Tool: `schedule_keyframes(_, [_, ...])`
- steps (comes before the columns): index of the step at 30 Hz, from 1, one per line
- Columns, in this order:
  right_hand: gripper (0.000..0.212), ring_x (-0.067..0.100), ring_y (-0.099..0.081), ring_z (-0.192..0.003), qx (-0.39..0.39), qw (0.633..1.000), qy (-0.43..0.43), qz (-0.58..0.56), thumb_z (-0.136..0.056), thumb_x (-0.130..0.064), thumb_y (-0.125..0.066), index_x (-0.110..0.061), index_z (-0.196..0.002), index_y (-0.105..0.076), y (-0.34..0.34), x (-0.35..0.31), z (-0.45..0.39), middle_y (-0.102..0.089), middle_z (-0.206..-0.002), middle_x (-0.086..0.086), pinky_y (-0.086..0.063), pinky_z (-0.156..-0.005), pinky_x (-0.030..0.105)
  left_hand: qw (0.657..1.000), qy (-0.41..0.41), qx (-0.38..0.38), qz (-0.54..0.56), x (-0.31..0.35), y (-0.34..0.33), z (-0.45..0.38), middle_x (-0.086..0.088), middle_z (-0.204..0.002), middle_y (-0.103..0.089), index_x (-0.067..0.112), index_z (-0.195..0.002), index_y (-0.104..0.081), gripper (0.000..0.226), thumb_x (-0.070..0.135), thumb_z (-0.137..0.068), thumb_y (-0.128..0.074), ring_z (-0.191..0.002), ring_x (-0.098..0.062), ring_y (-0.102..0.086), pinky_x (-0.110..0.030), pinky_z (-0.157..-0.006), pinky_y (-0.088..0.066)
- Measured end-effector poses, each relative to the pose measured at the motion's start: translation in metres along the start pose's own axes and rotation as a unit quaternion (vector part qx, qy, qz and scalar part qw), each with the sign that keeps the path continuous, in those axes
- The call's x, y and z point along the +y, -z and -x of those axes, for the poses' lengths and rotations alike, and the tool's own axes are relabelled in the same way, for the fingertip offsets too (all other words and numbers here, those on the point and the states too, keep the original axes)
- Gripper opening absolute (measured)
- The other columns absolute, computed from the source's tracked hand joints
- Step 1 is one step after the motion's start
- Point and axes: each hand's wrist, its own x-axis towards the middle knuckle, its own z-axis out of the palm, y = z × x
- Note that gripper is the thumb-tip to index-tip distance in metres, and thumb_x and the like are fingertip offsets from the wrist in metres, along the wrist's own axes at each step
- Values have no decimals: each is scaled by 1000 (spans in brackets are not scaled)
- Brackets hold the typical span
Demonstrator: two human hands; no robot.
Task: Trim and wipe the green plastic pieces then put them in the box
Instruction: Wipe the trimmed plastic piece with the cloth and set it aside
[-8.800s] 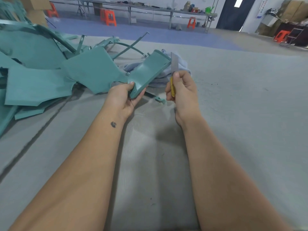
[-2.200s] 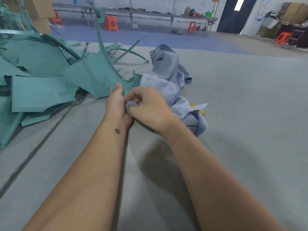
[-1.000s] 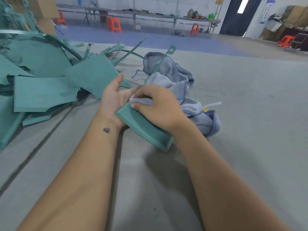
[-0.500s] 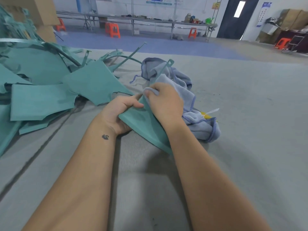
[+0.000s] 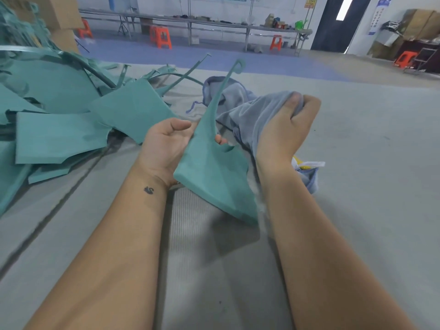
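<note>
While we look down through the head camera, our only view, our left hand (image 5: 166, 144) holds the green plastic piece (image 5: 214, 172) up off the grey mat (image 5: 357, 210), thumb on the near side, fingertips curling round the far edge, its long thin arm pointing away toward the hook at the tip. Our right hand (image 5: 283, 132) is bunched tight on the blue cloth (image 5: 245, 113), fingers curled into the fabric, lifted just to the right of the piece and not touching the plastic. So this looks like the wiping step, mid-stroke. To do it well, we judge: keep the left grip low on the broad part so the panel stays stiff, lay a flat fold of cloth against the face and not a knot, and run it along the length toward the thin arm, supporting that arm since it looks likely to flex. Turn the piece and do the back too. Off to the left lies the pile of green pieces (image 5: 59, 129), waiting. Beside our right wrist, something yellow with a white bit (image 5: 307, 165) peeks from under the cloth; we cannot tell what it is from here. No box for finished pieces is clearly identifiable, though cardboard cartons (image 5: 59, 13) stand at far left.
</note>
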Motion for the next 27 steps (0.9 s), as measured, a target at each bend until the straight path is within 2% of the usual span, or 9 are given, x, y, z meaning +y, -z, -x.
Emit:
schedule_keyframes(2, [12,-12,-41,-83,-45,998,40,26,-100,-23,-42,-24,-88,-42,1,5,4,-45,-95,-2,-35,-78,8,999,-9,-16,28,0,0,0,-13,-101,-47,12,-128,-33,56,26,-74,-39,-91,-29,-55,-38,-91,-44])
schedule_keyframes(4, [7,6,-51,-97,-180,983,37,20,-98,-33,-47,-35,-92,-47,2,9,13,-50,-105,4,-42,-89,21,999,-17,-19,45,-1,0,0,-13,-104,-49,8,-129,-40,57,25,-74,-42,-92,-30,-56,-38,-90,-46])
schedule_keyframes(6, [4,18,-59,-97,-362,929,43,70,-94,-36,-57,-38,-93,-53,-1,14,23,-58,-107,5,-49,-92,37,998,-17,-9,61,-3,-1,-2,-16,-109,-61,4,-123,-56,53,26,-76,-47,-96,-31,-63,-38,-91,-52])
schedule_keyframes(8, [5,10,-59,-101,-449,879,78,138,-90,-32,-63,-33,-94,-61,-2,15,26,-63,-106,-2,-47,-95,33,998,-9,25,62,-4,-2,-4,-15,-106,-68,5,-117,-61,46,31,-81,-48,-97,-28,-67,-37,-90,-55])
schedule_keyframes(12, [14,-1,-64,-95,-514,852,-49,88,-88,-32,-62,-35,-98,-71,7,9,13,-70,-96,-19,-50,-84,22,995,25,99,7,-9,-2,-10,-14,-93,-72,5,-95,-75,41,35,-88,-49,-84,-26,-70,-35,-80,-58])
schedule_keyframes(17, [22,10,-54,-100,-494,827,111,244,-93,-35,-58,-40,-111,-69,4,14,17,-55,-103,-5,-47,-84,32,992,13,122,30,-12,-3,-13,-14,-83,-73,4,-82,-77,44,36,-86,-47,-74,-25,-72,-32,-68,-60])
schedule_keyframes(21, [10,14,-52,-91,-506,805,120,286,-85,-32,-60,-28,-87,-69,3,13,17,-47,-92,-5,-49,-81,38,993,15,119,21,-18,-2,-15,-13,-75,-70,3,-73,-76,59,31,-98,-30,-65,-23,-69,-27,-61,-57])
schedule_keyframes(24, [13,11,-52,-89,-511,817,86,253,-83,-28,-61,-22,-73,-66,6,16,15,-48,-91,-3,-48,-80,35,991,21,132,-18,-20,-4,-16,-12,-76,-64,4,-80,-67,48,26,-95,-28,-67,-22,-62,-30,-69,-51])
schedule_keyframes(27, [15,16,-51,-93,-500,819,120,255,-89,-23,-56,-19,-87,-70,5,19,16,-47,-98,3,-46,-84,38,991,13,128,-42,-18,-2,-15,-14,-84,-60,3,-90,-60,40,23,-93,-26,-74,-24,-58,-35,-79,-45])
